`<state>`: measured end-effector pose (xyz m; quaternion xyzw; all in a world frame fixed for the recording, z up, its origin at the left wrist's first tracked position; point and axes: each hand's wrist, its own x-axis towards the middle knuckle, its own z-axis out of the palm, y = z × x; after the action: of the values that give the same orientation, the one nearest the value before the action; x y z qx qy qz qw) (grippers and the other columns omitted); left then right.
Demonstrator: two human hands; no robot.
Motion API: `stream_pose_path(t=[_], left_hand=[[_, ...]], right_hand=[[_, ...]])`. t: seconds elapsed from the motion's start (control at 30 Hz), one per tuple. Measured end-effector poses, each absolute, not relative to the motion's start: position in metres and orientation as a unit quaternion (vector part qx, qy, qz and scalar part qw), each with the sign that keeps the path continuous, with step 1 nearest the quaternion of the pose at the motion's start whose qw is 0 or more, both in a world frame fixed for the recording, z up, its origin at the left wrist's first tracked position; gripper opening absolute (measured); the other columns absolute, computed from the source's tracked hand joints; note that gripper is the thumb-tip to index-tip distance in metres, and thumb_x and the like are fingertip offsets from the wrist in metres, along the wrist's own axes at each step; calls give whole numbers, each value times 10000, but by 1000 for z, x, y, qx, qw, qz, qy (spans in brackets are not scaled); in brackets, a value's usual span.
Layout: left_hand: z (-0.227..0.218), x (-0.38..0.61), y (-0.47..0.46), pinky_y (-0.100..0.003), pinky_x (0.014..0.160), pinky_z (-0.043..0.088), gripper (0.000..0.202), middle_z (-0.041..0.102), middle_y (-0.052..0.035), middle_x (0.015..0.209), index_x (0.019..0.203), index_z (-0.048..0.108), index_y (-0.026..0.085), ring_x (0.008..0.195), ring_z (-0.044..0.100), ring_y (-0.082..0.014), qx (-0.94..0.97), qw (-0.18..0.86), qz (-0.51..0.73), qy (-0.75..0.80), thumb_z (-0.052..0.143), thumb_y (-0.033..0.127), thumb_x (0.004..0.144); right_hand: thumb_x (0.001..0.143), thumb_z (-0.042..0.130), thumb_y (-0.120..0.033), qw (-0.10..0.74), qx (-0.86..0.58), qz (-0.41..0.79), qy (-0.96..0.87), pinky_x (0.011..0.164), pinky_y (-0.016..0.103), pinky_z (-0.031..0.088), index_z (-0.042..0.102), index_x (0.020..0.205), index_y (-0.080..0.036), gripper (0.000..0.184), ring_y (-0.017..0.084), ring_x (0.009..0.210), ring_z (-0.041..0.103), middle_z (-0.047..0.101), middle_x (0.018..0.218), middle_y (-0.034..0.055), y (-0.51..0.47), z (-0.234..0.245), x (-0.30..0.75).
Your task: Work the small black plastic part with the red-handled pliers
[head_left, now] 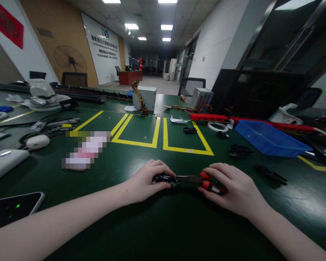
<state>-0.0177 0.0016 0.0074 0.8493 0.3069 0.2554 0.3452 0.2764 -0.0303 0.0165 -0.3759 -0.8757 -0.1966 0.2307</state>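
At the bench's [163,232] near edge: both hands engaged.
Left hand [145,181] pinches a black part [164,178]; right hand [233,188] clasps red-handled pliers [206,183], nose on that part.

Forearms angle inward; left hand [148,181] curled shut, knuckles up; right hand [232,186] palm-down, fingers gripping.

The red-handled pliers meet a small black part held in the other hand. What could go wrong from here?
1. The left hand grips the black part right at the nose of the pliers; if the right hand slips, the tips may nip its fingers.
2. The part is small and dark; if it springs free, it may be hard to find on the dark green table among other black pieces.
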Motion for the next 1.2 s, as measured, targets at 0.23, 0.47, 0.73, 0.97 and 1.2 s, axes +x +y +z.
stream_pose_path(t=[0.23,0.47,0.73,0.97,1.2], left_hand=[[7,-18,3,-413,980,445,302,632,-54,1155,1187,603,218,1106,557,-227,847,352,266,296,668,229,892],[3,-19,3,-383,961,480,416,576,-74,1207,1295,547,220,1089,590,-212,845,369,270,276,665,242,897],[3,-18,4,-379,949,492,477,597,-94,1216,1325,537,194,1084,606,-222,861,363,253,252,690,272,881],[5,-17,0,-369,961,483,412,603,-111,1223,1364,500,178,1097,600,-220,877,329,239,256,562,241,961],[5,-18,-1,-351,884,503,498,562,-117,1226,1440,410,190,1024,601,-221,887,323,200,261,533,326,978]], right_hand=[[844,637,-389,235,-380,-166,-879,613,311,533,630,1018,-174,277,186,728,651,683,912,91,-32,17,275],[844,633,-387,234,-393,-137,-879,597,300,540,639,995,-193,246,180,716,663,685,910,79,-31,17,274],[839,636,-385,238,-389,-145,-878,599,294,538,643,982,-184,247,177,715,655,677,904,79,-30,15,274],[822,643,-351,248,-370,-182,-877,615,314,530,642,986,-179,238,191,725,647,677,905,88,-31,18,274],[812,658,-332,258,-352,-205,-876,624,316,530,633,995,-183,237,194,736,644,675,910,90,-31,18,273]])
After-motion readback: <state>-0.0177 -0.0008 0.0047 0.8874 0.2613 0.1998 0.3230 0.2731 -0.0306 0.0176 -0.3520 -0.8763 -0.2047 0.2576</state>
